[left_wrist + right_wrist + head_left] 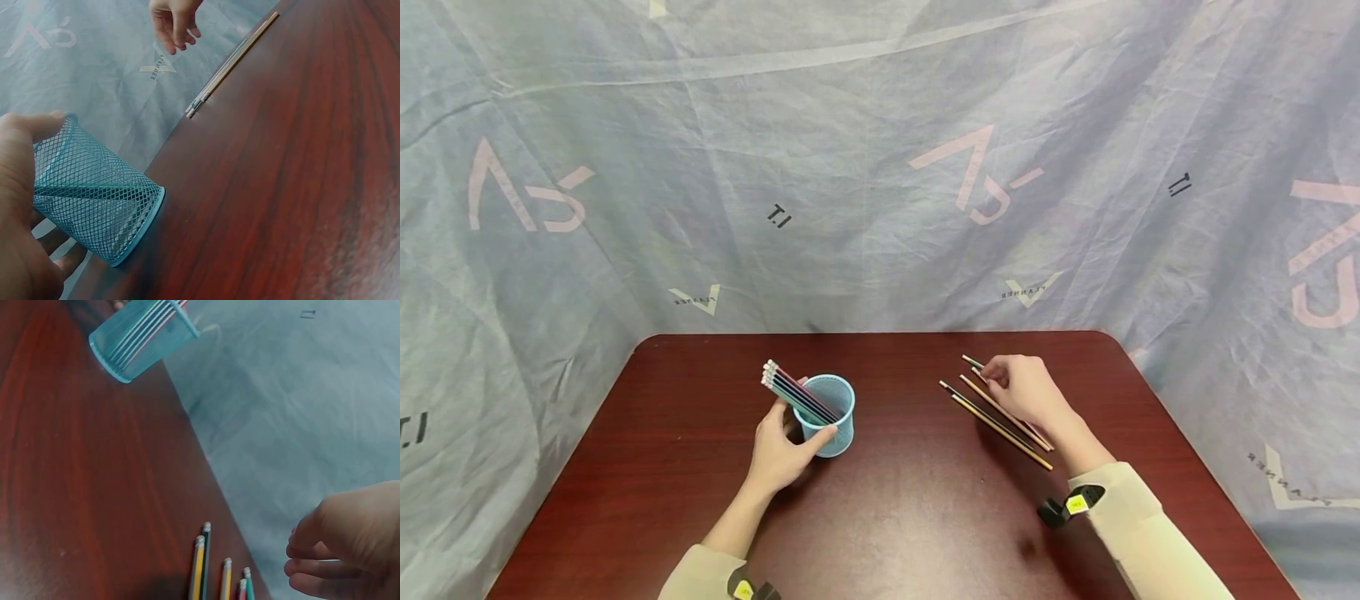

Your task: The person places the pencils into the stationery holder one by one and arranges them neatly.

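A light blue mesh cup (835, 437) stands on the table, and my left hand (780, 450) grips it with fingers and thumb around its side. Several pencils (793, 394) lean in the cup toward the left, white eraser ends up. My right hand (1026, 390) is above several loose pencils (1000, 425) at the right, fingers loosely bent. In the right wrist view nothing shows between the fingers of the right hand (344, 544), beside the pencils' eraser ends (227, 562). The left wrist view shows the cup (106, 194) against the left hand (25, 206).
The dark red wooden table (887, 517) reaches back to a grey cloth (865, 208) with printed letters, which also hangs at both sides. Black devices with yellow labels (1077, 503) are worn on both wrists.
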`<state>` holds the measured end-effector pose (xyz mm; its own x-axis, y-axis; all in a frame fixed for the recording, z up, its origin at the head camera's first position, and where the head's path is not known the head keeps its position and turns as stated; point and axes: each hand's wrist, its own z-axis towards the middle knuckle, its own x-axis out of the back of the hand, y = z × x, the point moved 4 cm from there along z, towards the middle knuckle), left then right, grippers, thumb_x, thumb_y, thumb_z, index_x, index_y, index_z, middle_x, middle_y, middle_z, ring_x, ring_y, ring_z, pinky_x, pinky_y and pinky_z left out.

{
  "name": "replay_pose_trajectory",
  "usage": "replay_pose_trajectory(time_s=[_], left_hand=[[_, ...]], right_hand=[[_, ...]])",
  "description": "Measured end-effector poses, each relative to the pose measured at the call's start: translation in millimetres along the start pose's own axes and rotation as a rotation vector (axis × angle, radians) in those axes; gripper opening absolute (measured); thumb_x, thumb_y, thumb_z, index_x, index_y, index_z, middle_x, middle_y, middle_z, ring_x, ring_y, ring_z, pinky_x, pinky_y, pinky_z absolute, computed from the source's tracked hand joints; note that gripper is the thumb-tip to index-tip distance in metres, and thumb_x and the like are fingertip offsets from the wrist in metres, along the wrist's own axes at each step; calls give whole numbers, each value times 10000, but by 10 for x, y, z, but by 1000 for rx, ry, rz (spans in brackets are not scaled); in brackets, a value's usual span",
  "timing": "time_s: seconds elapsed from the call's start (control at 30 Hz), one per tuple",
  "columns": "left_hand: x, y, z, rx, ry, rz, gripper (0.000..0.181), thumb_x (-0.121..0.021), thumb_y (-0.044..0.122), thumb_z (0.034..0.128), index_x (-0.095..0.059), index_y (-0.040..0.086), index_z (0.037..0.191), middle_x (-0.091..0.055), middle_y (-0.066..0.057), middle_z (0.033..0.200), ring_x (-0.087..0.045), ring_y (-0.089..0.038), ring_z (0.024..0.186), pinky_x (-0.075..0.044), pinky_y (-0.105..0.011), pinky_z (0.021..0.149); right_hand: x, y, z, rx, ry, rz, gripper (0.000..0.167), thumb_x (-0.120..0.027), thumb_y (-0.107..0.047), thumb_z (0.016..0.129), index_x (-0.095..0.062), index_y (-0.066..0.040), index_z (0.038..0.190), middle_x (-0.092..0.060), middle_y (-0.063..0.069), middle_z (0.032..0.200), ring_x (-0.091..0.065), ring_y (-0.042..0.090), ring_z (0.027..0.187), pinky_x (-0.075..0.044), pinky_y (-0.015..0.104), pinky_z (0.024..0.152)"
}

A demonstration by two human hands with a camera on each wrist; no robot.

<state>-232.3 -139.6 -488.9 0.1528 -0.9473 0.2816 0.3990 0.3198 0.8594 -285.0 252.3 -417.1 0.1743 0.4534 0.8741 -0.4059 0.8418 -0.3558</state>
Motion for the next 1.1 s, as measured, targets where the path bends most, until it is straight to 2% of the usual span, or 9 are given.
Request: replay_pose_trajectory(time_s=[0.17, 0.27, 0.4, 0.5, 0.67, 0.87, 1.1], left_hand=[[13, 9, 18, 32, -14, 1, 853, -939, 105, 792, -532, 85, 1542, -705, -177, 1359, -732, -321, 1171, -565, -206, 984], [31, 24, 27, 45, -16, 36, 899, -950, 140, 777, -513, 91, 1561, -707, -163, 1363, -755, -317, 1132, -573, -215, 972], [61, 53, 43, 30, -8, 60, 950, -970, 152, 745, -501, 76, 1567, -725, -164, 1333, -768, -329, 1099, -592, -233, 947], [65, 62, 67, 38, -12, 39, 950, -982, 164, 735, -516, 90, 1559, -722, -150, 1360, -765, -321, 1113, -579, -197, 945], [61, 58, 96, 94, -11, -9, 916, -998, 158, 716, -568, 100, 1522, -730, -115, 1360, -751, -272, 1126, -535, -110, 934], [54, 31, 104, 120, -19, -50, 864, -993, 112, 717, -602, 105, 1488, -733, -128, 1340, -742, -254, 1135, -530, -107, 949], [45, 32, 113, 130, -28, -69, 854, -995, 82, 704, -615, 79, 1469, -726, -135, 1354, -730, -177, 1133, -524, -104, 962]], right_hand=[[-97, 55, -92, 3, -23, 0, 88, -749, -7, 875, -791, -36, 946, -788, 26, 802, -724, 140, 718, -580, 348, 668], [-160, 78, -145, 0, -48, 2, 82, -748, -4, 879, -790, -25, 947, -786, 31, 808, -725, 154, 733, -580, 347, 668], [-235, 98, -215, -5, -79, 1, 89, -737, -5, 888, -792, -30, 953, -784, 21, 819, -728, 157, 752, -586, 344, 681], [-286, 119, -267, -12, -91, -6, 92, -746, -7, 885, -798, -43, 951, -783, 6, 816, -721, 136, 743, -580, 326, 668], [-372, 138, -325, 7, -109, -24, 81, -766, -9, 871, -799, -37, 939, -783, 7, 801, -718, 114, 718, -575, 302, 644], [-425, 123, -365, 15, -121, -48, 52, -797, -15, 860, -780, -34, 906, -777, 25, 787, -740, 142, 724, -604, 323, 650], [-479, 85, -382, 53, -115, -121, 64, -841, -49, 851, -780, -65, 842, -757, -3, 729, -718, 108, 674, -602, 313, 627]])
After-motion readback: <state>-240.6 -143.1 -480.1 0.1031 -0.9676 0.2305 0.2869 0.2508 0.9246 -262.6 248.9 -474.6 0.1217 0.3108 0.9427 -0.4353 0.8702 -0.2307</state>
